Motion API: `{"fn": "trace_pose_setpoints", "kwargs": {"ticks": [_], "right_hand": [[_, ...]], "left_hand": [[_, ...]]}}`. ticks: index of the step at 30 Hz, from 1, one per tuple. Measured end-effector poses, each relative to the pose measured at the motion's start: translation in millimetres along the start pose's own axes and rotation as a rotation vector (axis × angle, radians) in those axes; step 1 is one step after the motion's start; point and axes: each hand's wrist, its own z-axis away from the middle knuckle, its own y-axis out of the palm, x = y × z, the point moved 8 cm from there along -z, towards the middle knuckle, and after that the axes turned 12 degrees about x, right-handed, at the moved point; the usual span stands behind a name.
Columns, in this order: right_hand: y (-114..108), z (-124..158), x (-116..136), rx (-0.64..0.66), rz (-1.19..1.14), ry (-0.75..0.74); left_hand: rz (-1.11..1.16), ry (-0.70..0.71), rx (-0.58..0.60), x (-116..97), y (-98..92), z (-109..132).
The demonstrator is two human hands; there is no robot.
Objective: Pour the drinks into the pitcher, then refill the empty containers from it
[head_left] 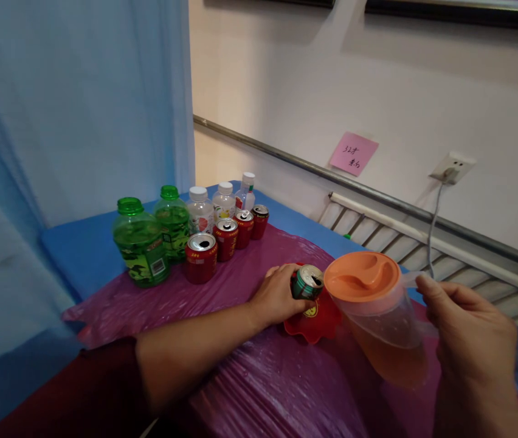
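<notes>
Over purple plastic (250,389), left hand's (277,298) grip wraps can (307,283) beside pitcher (377,307).

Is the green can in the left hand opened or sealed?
Opened: the green can, gripped by the left hand, shows a dark pour hole in its silver top.

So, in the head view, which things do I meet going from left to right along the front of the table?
large green plastic bottle → nearest red drink can → left hand → green metal can that it grips → clear plastic pitcher with orange lid → right hand
</notes>
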Motion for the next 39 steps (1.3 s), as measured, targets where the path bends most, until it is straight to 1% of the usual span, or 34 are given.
{"fn": "trace_pose_setpoints", "kwargs": {"ticks": [3, 8, 12, 17, 22, 32, 39], "right_hand": [[-1.4, 0.9, -2.4, -0.024, -0.003, 0.062], [0.0, -1.2, 1.4, -0.018, -0.003, -0.016], [0.3, -1.7, 0.1, -0.012, 0.011, -0.027], [-0.6, 0.0, -1.2, -0.023, -0.012, 0.032], [0.9, 0.5, -3.8, -0.021, -0.046, 0.104], [3.7, 1.8, 0.8, -0.001, -0.033, 0.098], [1.5, 0.3, -4.8, -0.014, -0.054, 0.108]], "left_hand": [[0.004, -0.008, 0.002, 0.2, -0.4, -0.1], [-0.001, -0.005, 0.006, -0.6, -0.3, 0.3], [-0.003, -0.011, 0.001, -0.6, -0.2, 0.7], [0.004, 0.007, 0.005, -0.6, 1.2, 0.2], [0.005, -0.003, 0.001, -0.4, 0.7, 0.3], [0.002, -0.004, 0.010, -1.9, 1.2, 0.4], [-0.004, -0.005, 0.002, -1.4, -0.4, -0.3]]}}
